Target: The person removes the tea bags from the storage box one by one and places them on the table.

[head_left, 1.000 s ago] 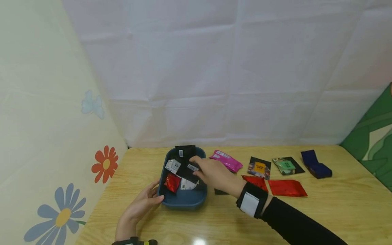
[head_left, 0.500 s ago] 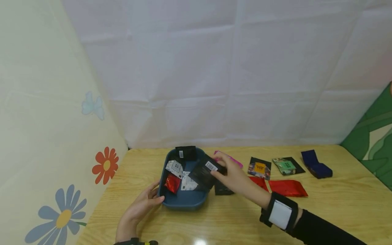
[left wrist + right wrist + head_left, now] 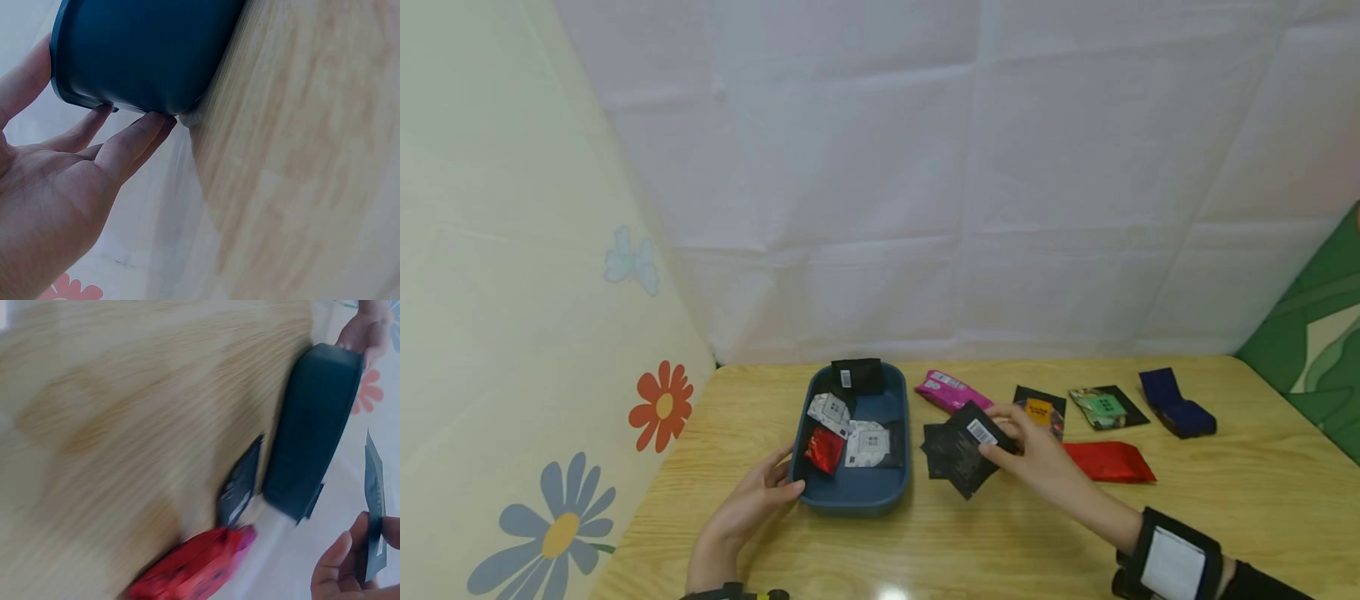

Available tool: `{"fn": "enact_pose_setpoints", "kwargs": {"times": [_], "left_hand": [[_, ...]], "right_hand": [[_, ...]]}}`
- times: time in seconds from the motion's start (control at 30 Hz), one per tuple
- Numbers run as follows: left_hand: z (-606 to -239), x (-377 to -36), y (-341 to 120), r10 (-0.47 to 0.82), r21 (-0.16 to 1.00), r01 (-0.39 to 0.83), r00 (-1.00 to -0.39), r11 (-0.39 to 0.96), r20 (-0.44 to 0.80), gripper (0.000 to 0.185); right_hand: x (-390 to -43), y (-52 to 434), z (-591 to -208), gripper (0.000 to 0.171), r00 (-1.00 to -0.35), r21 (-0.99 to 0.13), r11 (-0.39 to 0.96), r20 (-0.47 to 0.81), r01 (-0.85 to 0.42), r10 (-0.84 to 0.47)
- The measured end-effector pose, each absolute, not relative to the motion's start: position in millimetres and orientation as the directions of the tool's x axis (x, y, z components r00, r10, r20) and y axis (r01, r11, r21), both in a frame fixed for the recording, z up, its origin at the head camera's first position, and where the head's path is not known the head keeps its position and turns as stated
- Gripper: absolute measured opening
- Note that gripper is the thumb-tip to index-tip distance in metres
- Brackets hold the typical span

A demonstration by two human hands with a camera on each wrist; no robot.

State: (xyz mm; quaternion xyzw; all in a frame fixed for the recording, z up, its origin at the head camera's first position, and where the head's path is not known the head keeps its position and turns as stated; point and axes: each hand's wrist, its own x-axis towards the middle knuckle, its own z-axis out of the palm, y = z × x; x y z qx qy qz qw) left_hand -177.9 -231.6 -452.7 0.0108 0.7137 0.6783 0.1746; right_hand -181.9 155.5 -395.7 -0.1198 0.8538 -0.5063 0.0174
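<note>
Nearest the camera, the left hand (image 3: 752, 502) lies on the wooden desk (image 3: 925, 542) with straight, relaxed fingers touching the near left corner of the blue tray (image 3: 853, 493), gripping nothing. Over on the right, the right hand (image 3: 1037, 454) pinches a black sachet (image 3: 970, 442) with a white barcode label by its right corner, holding it tilted just above another black sachet (image 3: 934, 442) that lies flat on the desk, right beside the tray's right wall. Inside the tray there's a red packet (image 3: 822, 448), a white-labelled packet (image 3: 867, 443), a second white one (image 3: 827, 410), and a black packet (image 3: 856, 377) leaning at the far end. Past the right hand, a red pouch (image 3: 1108, 462) lies flat. Further back runs a row: pink packet (image 3: 951, 390), black packet with orange print (image 3: 1039, 408), green-printed packet (image 3: 1103, 406), and a dark blue pouch (image 3: 1176, 402) on the far right.
</note>
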Motion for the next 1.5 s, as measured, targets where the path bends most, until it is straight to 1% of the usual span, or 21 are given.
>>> {"fn": "enact_pose_setpoints", "kwargs": {"times": [0.13,0.33,0.53,0.77,0.93,1.07,1.2,1.33,1.5], "left_hand": [[-452.8,-177.4,-231.6,0.236,0.97,-0.228,-0.941,0.083,-0.241,0.077],[-453.5,-178.8,-230.8,0.23,0.971,-0.223,-0.944,0.089,-0.238,0.078],[-453.0,-178.4,-229.7,0.222,0.97,-0.227,-0.945,0.082,-0.24,0.077],[-453.2,-178.3,-229.9,0.23,0.972,-0.221,-0.945,0.083,-0.235,0.078],[-453.6,-178.5,-230.6,0.239,0.971,-0.223,-0.942,0.08,-0.236,0.078],[-454.0,-178.2,-231.1,0.242,0.971,-0.226,-0.941,0.075,-0.238,0.077],[-454.6,-178.8,-231.2,0.245,0.971,-0.225,-0.94,0.078,-0.237,0.077],[-454.8,-179.6,-231.2,0.244,0.971,-0.225,-0.94,0.084,-0.239,0.078],[-454.8,-179.4,-231.5,0.245,0.971,-0.224,-0.94,0.084,-0.238,0.079]], "right_hand": [[-184.9,174.8,-401.1,0.049,-0.979,-0.858,0.489,0.07,-0.157,-0.192],[-188.0,205.6,-405.5,0.051,-0.99,-0.809,0.575,0.049,-0.119,-0.136],[-192.1,237.3,-411.2,0.054,-0.993,-0.762,0.637,0.089,-0.118,-0.078],[-196.7,272.0,-418.2,0.053,-0.988,-0.764,0.635,0.155,-0.113,0.01],[-196.2,287.3,-416.7,0.056,-0.978,-0.728,0.68,0.192,-0.087,0.081],[-195.2,298.4,-413.2,0.06,-0.978,-0.723,0.689,0.176,-0.048,0.117],[-195.2,310.9,-412.6,0.063,-0.978,-0.734,0.678,0.165,-0.035,0.129],[-196.8,324.1,-417.3,0.061,-0.973,-0.738,0.674,0.185,-0.043,0.14],[-197.7,339.5,-422.6,0.062,-0.969,-0.744,0.668,0.177,-0.017,0.173]]}}
